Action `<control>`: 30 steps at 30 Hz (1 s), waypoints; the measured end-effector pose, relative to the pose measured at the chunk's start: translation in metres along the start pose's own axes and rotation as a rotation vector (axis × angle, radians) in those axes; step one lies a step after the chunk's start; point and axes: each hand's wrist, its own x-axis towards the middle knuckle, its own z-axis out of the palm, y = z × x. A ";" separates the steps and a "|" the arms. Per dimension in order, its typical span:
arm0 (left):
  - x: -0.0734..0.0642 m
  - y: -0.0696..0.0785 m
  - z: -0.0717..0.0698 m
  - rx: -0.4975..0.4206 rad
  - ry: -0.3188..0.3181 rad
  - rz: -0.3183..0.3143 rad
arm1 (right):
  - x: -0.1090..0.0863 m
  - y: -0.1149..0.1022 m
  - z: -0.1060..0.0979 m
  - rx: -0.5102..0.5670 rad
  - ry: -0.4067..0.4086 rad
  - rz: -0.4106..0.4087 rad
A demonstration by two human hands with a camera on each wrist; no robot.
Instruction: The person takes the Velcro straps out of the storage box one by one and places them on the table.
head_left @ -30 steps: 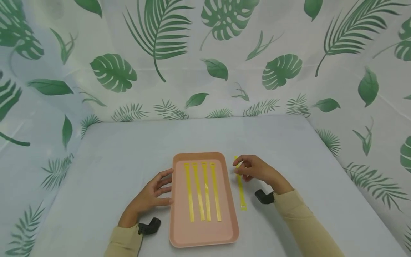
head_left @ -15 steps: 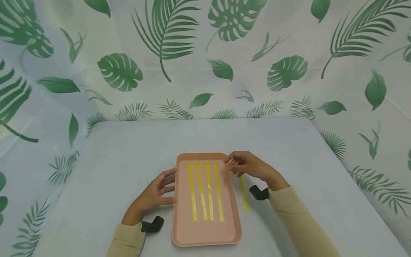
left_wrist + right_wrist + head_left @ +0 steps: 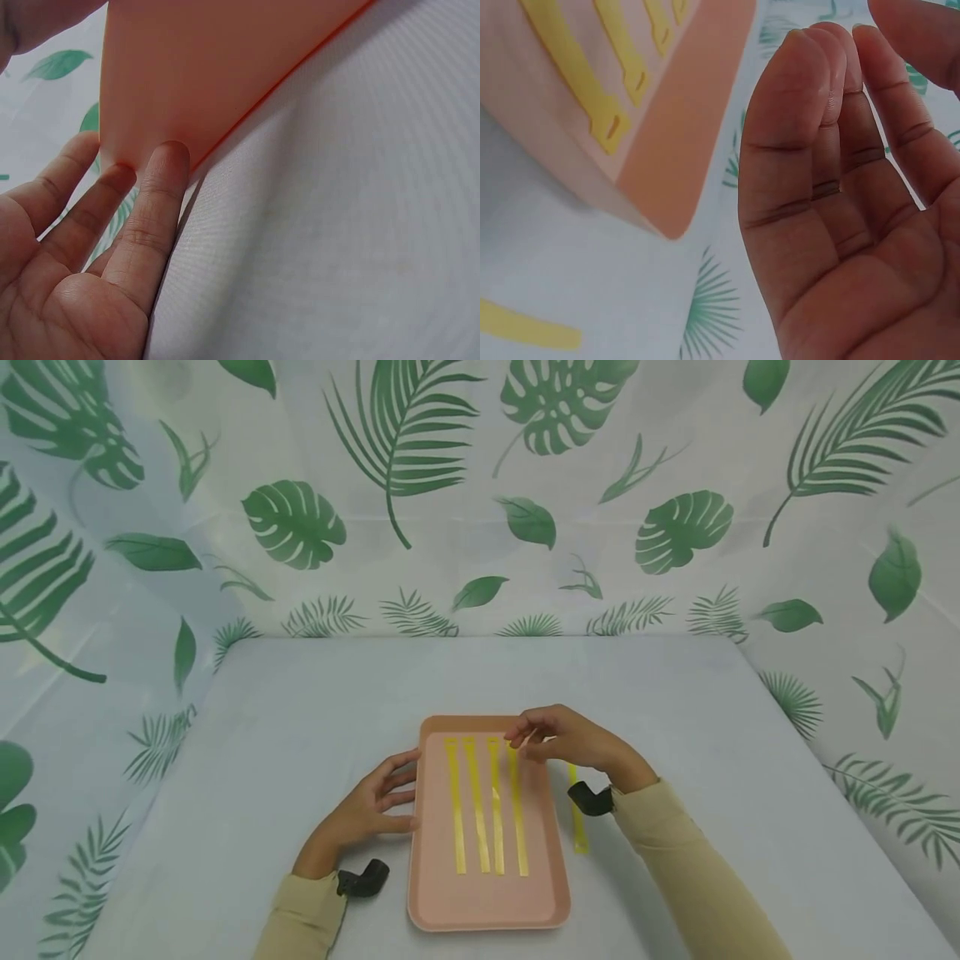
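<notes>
A pink tray (image 3: 487, 906) lies on the table with several flat yellow straps (image 3: 457, 810) side by side in it, each with a slotted end at the far side. One more yellow strap (image 3: 580, 837) lies on the table to the right of the tray, partly hidden by my right arm. My left hand (image 3: 360, 814) rests against the tray's left side; in the left wrist view its extended fingers (image 3: 150, 210) touch the tray's outer wall. Over the far right corner of the tray hovers my right hand (image 3: 566, 739), fingers loosely bent, holding nothing.
A white-covered table (image 3: 300, 710) surrounds the tray. A leaf-printed sheet (image 3: 442, 527) hangs behind it and at both sides. Each wrist bears a black camera, the right one (image 3: 591, 798) above the loose strap.
My right hand has moved left, from above the loose strap to over the tray's far right corner. My left hand stays at the tray's side. The whole head view has shifted slightly.
</notes>
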 end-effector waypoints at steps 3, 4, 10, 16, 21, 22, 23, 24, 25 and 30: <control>0.000 -0.001 -0.001 0.000 0.000 -0.008 | 0.007 -0.002 0.003 -0.002 -0.024 -0.015; 0.000 -0.001 -0.001 0.000 -0.001 -0.009 | 0.009 -0.003 0.004 0.000 -0.033 -0.019; 0.000 -0.001 -0.002 -0.010 -0.006 -0.006 | 0.023 -0.005 0.011 0.005 -0.076 -0.043; 0.000 0.002 -0.001 -0.011 0.007 -0.015 | 0.035 -0.004 0.020 0.040 -0.133 -0.063; 0.001 0.004 0.000 -0.004 0.017 -0.027 | 0.043 -0.002 0.026 0.048 -0.168 -0.081; 0.001 0.004 -0.001 -0.004 0.017 -0.025 | 0.044 -0.001 0.027 0.042 -0.173 -0.080; 0.001 0.004 -0.001 -0.004 0.016 -0.023 | 0.045 0.000 0.029 0.034 -0.178 -0.080; 0.001 0.004 -0.001 -0.003 0.015 -0.020 | 0.046 0.001 0.030 0.025 -0.181 -0.079; 0.001 0.004 -0.001 0.001 0.012 -0.016 | 0.048 0.001 0.031 0.014 -0.182 -0.076; 0.001 0.003 -0.002 -0.004 0.005 -0.008 | 0.056 0.006 0.039 -0.068 -0.210 -0.103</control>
